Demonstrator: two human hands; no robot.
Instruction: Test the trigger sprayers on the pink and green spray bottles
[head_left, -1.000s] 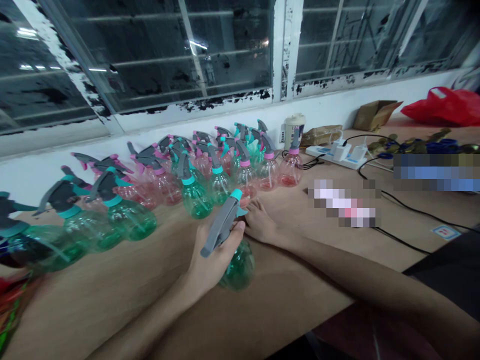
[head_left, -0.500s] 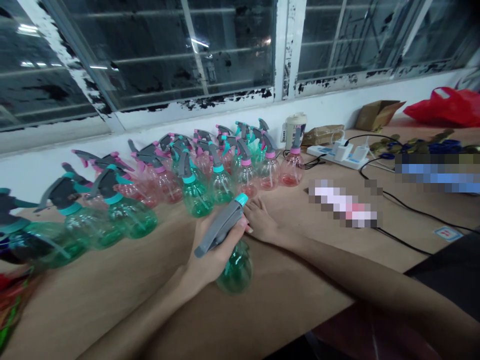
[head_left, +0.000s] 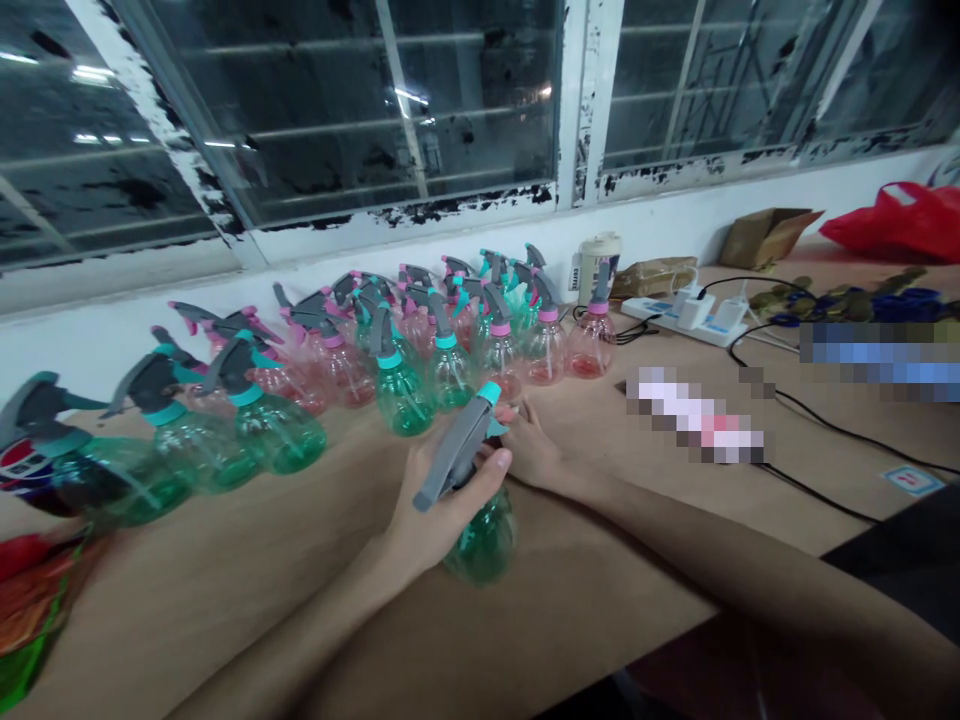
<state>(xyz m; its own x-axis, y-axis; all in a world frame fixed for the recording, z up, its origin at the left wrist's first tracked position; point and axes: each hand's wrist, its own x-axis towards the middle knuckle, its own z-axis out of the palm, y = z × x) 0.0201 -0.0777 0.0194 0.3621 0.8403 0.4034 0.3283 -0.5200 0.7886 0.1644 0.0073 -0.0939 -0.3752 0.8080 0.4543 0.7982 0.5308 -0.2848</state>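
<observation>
A spray bottle (head_left: 484, 545) with a see-through green body, a grey head and a teal nozzle stands slightly tilted between my hands. My left hand (head_left: 435, 520) is wrapped round its neck from the near left side, the thumb lying along the head. On the far right side, my right hand (head_left: 534, 452) is curled against the bottle, its fingertips close to the teal trigger; the bottle and left hand partly hide those fingers. Just behind stand a green spray bottle (head_left: 405, 395) and a pink spray bottle (head_left: 502, 365).
Several more green and pink spray bottles (head_left: 281, 435) fill the table's back left along the wall. A coffee cup (head_left: 600, 260), a power strip (head_left: 686, 318) with black cables and a red bag (head_left: 896, 225) are at the back right. A blurred-out item (head_left: 694, 415) lies to the right.
The view has shifted slightly left. My left thumb has straightened along the sprayer head, which tilts more upright. My right hand's fingers have drawn up from the table towards the trigger.
</observation>
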